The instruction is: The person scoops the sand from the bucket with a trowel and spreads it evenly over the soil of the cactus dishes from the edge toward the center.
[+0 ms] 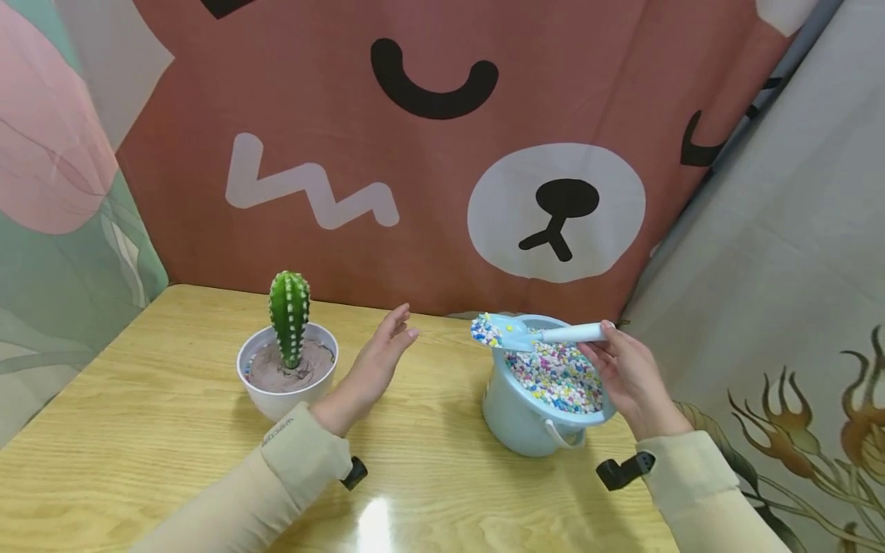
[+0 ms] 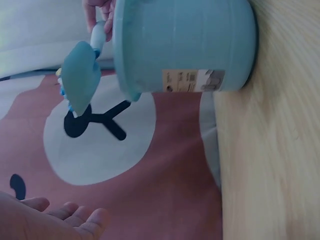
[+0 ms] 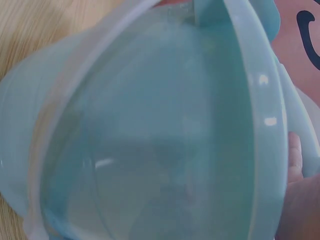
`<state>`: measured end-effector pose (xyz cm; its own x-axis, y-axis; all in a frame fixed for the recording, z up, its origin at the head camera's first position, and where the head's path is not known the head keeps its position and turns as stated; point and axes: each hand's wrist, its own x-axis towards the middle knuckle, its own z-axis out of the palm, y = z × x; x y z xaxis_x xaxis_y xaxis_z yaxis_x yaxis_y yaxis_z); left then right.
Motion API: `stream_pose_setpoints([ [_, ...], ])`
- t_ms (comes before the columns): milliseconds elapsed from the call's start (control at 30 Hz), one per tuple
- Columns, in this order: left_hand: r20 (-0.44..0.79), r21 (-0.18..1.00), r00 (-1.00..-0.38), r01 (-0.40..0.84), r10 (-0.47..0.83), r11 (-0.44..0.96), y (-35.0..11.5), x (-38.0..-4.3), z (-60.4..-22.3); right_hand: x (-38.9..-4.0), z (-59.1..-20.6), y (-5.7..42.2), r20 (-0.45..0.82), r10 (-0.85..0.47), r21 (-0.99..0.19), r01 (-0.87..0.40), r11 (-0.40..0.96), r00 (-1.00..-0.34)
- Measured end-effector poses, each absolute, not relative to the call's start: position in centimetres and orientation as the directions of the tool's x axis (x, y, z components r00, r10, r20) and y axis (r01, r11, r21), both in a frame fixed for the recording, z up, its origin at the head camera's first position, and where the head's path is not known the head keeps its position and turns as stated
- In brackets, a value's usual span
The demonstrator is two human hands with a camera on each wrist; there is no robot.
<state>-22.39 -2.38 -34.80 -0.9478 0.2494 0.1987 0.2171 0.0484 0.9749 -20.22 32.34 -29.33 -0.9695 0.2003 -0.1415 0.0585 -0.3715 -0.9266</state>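
Note:
My right hand (image 1: 625, 376) grips the pale blue handle of a toy shovel (image 1: 570, 332) above a light blue bucket (image 1: 528, 422). Small multicoloured pebbles (image 1: 486, 330) lie heaped on the shovel's blade, which reaches past the bucket's left rim. More such pebbles (image 1: 553, 376) fill the bucket. In the left wrist view the blade's underside (image 2: 80, 77) shows beside the bucket's rim. My left hand (image 1: 369, 372) hovers over the table with fingers extended and nothing in it. Just left of it stands a green cactus (image 1: 289, 319) in a white pot (image 1: 276, 403) with greyish-brown filling.
The wooden table (image 1: 415, 476) backs onto a reddish-brown curtain (image 1: 311, 253) with a cartoon face. A grey curtain (image 1: 760, 269) hangs at the right. The bucket's white handle (image 1: 563, 436) hangs down its front. A few coloured pebbles show at the pot's left inner edge.

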Motion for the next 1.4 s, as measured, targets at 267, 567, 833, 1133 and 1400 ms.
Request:
stream_pose_setpoints([
  [267,0.259,0.958,-0.933,0.280,0.249,0.055,-5.2,-21.9,-34.4,-20.6,-29.1,30.5,-0.148,0.190,-0.924,0.067,-0.376,-0.971],
  [567,0.264,0.948,-0.933,0.298,0.246,0.113,-8.4,-21.2,-35.0,-21.5,-28.8,28.0,-0.134,0.164,-0.924,0.063,-0.376,-0.977],
  [833,0.284,0.931,-0.946,0.311,0.159,0.191,-11.5,-20.9,-35.4,-22.1,-28.8,26.0,-0.121,0.125,-0.924,0.065,-0.377,-0.985],
  [1133,0.292,0.916,-0.948,0.315,0.125,0.247,-14.3,-20.6,-35.6,-22.4,-29.0,24.5,-0.167,0.122,-0.919,0.110,-0.378,-0.978],
  [1400,0.289,0.923,-0.957,0.274,-0.017,0.270,-17.2,-20.2,-35.9,-22.9,-29.3,23.2,-0.154,0.098,-0.922,0.107,-0.373,-0.983],
])
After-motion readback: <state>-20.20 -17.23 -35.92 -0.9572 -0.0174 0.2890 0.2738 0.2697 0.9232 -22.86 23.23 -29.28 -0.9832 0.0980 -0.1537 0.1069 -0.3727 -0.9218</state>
